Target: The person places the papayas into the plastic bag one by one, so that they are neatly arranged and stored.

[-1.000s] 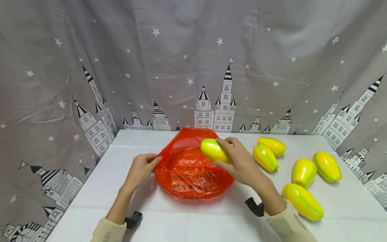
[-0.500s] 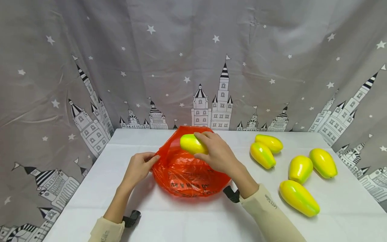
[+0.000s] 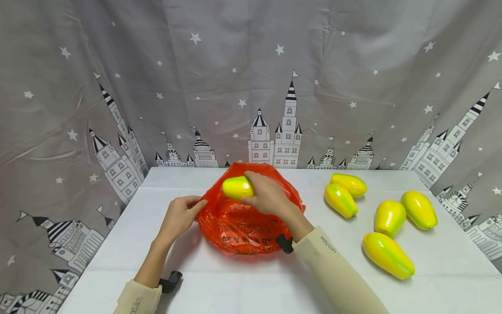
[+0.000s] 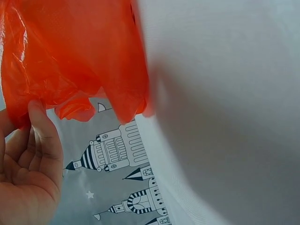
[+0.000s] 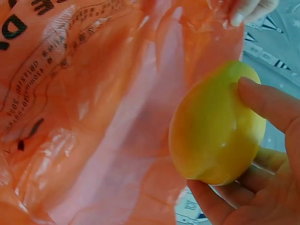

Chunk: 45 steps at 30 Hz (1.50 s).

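A red plastic bag (image 3: 247, 222) lies on the white table, its mouth spread and printed text on its front. My left hand (image 3: 178, 218) pinches the left edge of the bag's mouth between thumb and fingers. In the left wrist view, the thumb and fingers (image 4: 40, 117) are bent on the film. My right hand (image 3: 266, 194) grips a glossy yellow-green papaya (image 3: 237, 188) over the bag's opening. Seen from the right wrist, fingers and thumb curl round one side of the papaya (image 5: 215, 131), with red film behind it. Whether the fruit touches the film, I cannot tell.
Several more papayas lie to the right on the table (image 3: 313, 270): a pair (image 3: 340, 200) towards the back and a group (image 3: 390, 220) further right. A grey curtain (image 3: 219, 78) printed with castles and stars hangs behind the table.
My right hand has carried the papaya leftward, from the bag's right side to over its opening. The left hand keeps its pinch on the bag's edge. The view has shifted slightly.
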{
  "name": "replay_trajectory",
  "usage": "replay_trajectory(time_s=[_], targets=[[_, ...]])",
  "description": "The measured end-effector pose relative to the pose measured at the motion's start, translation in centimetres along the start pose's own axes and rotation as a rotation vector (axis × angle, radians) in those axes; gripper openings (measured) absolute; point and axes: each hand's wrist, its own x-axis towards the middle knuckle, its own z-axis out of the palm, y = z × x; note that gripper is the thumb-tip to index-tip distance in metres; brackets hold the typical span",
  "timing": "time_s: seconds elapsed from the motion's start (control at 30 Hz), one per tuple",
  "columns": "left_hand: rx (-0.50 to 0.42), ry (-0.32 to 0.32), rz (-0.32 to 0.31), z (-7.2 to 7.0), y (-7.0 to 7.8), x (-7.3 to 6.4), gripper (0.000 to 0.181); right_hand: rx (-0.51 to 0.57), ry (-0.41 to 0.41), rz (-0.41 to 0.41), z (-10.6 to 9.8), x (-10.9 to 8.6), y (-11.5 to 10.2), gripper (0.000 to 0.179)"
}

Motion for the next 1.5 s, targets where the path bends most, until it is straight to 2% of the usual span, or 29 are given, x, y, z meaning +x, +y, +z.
replay_trajectory(time_s=[0.3, 0.57, 0.93, 1.1, 1.27, 1.5], targets=[[-0.005, -0.001, 0.016, 0.2, 0.0, 0.1, 0.024, -0.020, 0.002, 0.050, 1.4, 1.1, 1.5, 0.063], [-0.002, 0.002, 0.014, 0.1, -0.1, 0.2, 0.026, -0.006, -0.010, 0.035, 2.8, 2.4, 2.1, 0.061], [-0.010, -0.004, 0.006, -0.1, -0.4, 0.0, 0.027, 0.067, -0.031, 0.117, 4.2, 3.2, 2.6, 0.064], [-0.010, -0.003, -0.003, -0.3, -0.6, -0.1, 0.025, 0.102, -0.010, 0.140, 5.1, 3.4, 3.2, 0.065], [-0.012, -0.007, 0.000, -0.3, -0.7, -0.1, 0.025, 0.097, 0.005, 0.117, 5.7, 3.6, 3.5, 0.065], [-0.021, -0.009, -0.001, -0.2, -0.8, 0.0, 0.026, 0.048, -0.019, 0.067, 6.4, 3.9, 3.7, 0.061]])
